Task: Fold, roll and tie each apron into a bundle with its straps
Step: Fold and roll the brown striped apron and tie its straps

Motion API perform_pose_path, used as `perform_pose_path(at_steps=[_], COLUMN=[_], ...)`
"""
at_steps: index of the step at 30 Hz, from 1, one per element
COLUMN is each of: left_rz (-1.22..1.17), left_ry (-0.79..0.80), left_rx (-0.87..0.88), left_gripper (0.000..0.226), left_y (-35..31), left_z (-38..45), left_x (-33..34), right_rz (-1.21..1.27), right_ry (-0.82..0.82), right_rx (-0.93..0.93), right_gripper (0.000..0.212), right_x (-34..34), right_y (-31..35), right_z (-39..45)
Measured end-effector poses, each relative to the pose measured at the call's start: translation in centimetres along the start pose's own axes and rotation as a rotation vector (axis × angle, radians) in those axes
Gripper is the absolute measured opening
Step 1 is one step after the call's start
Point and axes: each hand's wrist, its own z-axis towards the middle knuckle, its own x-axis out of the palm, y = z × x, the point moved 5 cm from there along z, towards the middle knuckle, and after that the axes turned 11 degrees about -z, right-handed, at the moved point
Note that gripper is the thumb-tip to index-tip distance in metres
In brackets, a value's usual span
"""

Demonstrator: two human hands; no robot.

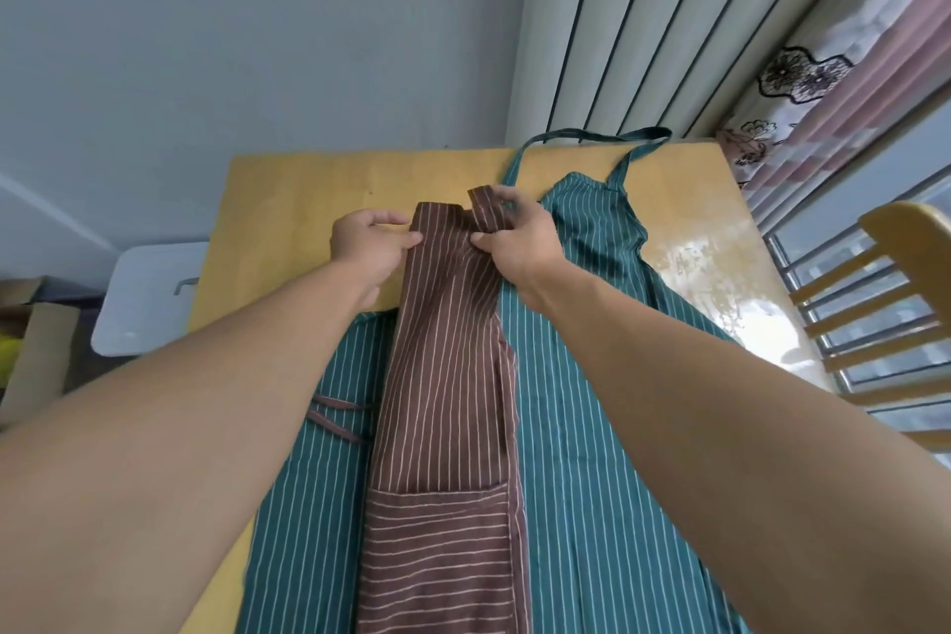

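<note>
Folding done, rolling is judged next: the brown apron (447,376), a long strip atop the green apron (592,427) mid-table, is pinched at its far end by left hand (368,242) and right hand (520,237), fingers clamped on cloth and neck strap (483,209)

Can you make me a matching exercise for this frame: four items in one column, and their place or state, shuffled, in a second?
Items
1. brown apron
2. green apron
3. left hand
4. right hand

Place or state
A. spread flat on the wooden table
B. pinches the brown neck strap
C. folded into a long narrow strip
D. holds the strip's far left corner

Pairs: 1-C, 2-A, 3-D, 4-B
</note>
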Motion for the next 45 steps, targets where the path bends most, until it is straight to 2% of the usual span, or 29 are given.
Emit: perform_pose_path(at_steps=[2, 5, 7, 9, 11, 12, 16, 18, 20, 22, 24, 26, 29, 32, 35, 37, 39, 42, 44, 45], left_rz=[0.051, 0.119, 0.381, 0.641, 0.830, 0.884, 0.845, 0.856, 0.967, 1.118, 1.209, 1.255, 1.217, 1.075, 0.939, 0.890, 0.793, 0.516, 0.517, 0.496], left_ry=[-0.087, -0.148, -0.130, 0.058, 0.300, 0.366, 0.335, 0.319, 0.362, 0.378, 0.343, 0.262, 0.191, 0.131, 0.091, 0.113, 0.113, -0.110, -0.232, -0.228], left_rx=[0.034, 0.119, 0.379, 0.612, 0.590, 0.543, 0.452, 0.459, 0.507, 0.520, 0.475, 0.436, 0.319, 0.226, 0.175, 0.151, 0.148, 0.237, 0.354, 0.365], left_gripper=[0.020, 0.017, 0.013, 0.016, 0.035, 0.044, 0.059, 0.059, 0.062, 0.070, 0.080, 0.093, 0.108, 0.115, 0.114, 0.111, 0.102, 0.067, 0.041, 0.033], left_y=[0.4, 0.6, 0.5, 1.5, 4.2, 5.4, 7.7, 8.3, 8.9, 9.6, 10.1, 10.4, 11.2, 11.0, 10.1, 10.4, 10.4, 8.8, 7.9, 7.9], left_z=[0.1, -1.6, -4.0, -6.4, -7.6, -7.8, -7.5, -7.5, -7.5, -7.3, -6.9, -6.8, -6.6, -6.1, -5.7, -5.6, -5.5, -6.3, -7.6, -8.2], left_x=[-0.1, -0.2, -0.2, 0.5, 1.0, 0.9, -0.3, -0.6, -0.6, -0.8, -1.2, -1.5, -1.4, -0.8, -0.7, -0.9, -1.1, -2.6, -4.0, -4.5], right_rz=[-0.128, -0.272, -0.361, -0.440, -0.516, -0.565, -0.804, -0.960, -1.072, -0.996, -0.804, -0.737, -0.635, -0.396, 0.044, 0.149, 0.065, -0.140, -0.210, -0.250], right_ry=[-0.001, 0.047, 0.046, 0.036, 0.042, 0.050, 0.216, 0.332, 0.416, 0.415, 0.343, 0.306, 0.326, 0.235, 0.121, 0.048, 0.005, -0.223, -0.372, -0.370], right_rx=[-0.072, -0.109, -0.103, -0.086, -0.021, 0.018, 0.117, 0.159, 0.202, 0.283, 0.374, 0.406, 0.342, 0.222, 0.244, 0.298, 0.312, 0.230, 0.159, 0.159], right_gripper=[0.074, 0.086, 0.088, 0.082, 0.076, 0.072, 0.047, 0.047, 0.051, 0.046, 0.041, 0.051, 0.053, 0.031, 0.048, 0.052, 0.049, 0.023, 0.032, 0.039], right_x=[0.1, 0.4, 0.5, 0.3, -0.1, -0.4, -1.0, -0.8, -0.7, -0.9, -1.2, -1.2, 0.1, 1.4, 1.2, 0.8, 0.5, -1.1, -1.4, -0.8], right_y=[-0.2, -0.1, -0.3, -1.3, -3.1, -3.9, -5.7, -6.6, -7.4, -7.8, -8.0, -7.9, -8.2, -9.3, -9.9, -10.9, -11.5, -11.6, -11.6, -11.7], right_z=[0.5, 0.5, 0.1, -0.4, -1.3, -1.7, -3.4, -3.9, -4.3, -4.5, -4.8, -5.5, -6.9, -8.2, -9.1, -8.8, -8.4, -9.2, -11.0, -12.1])
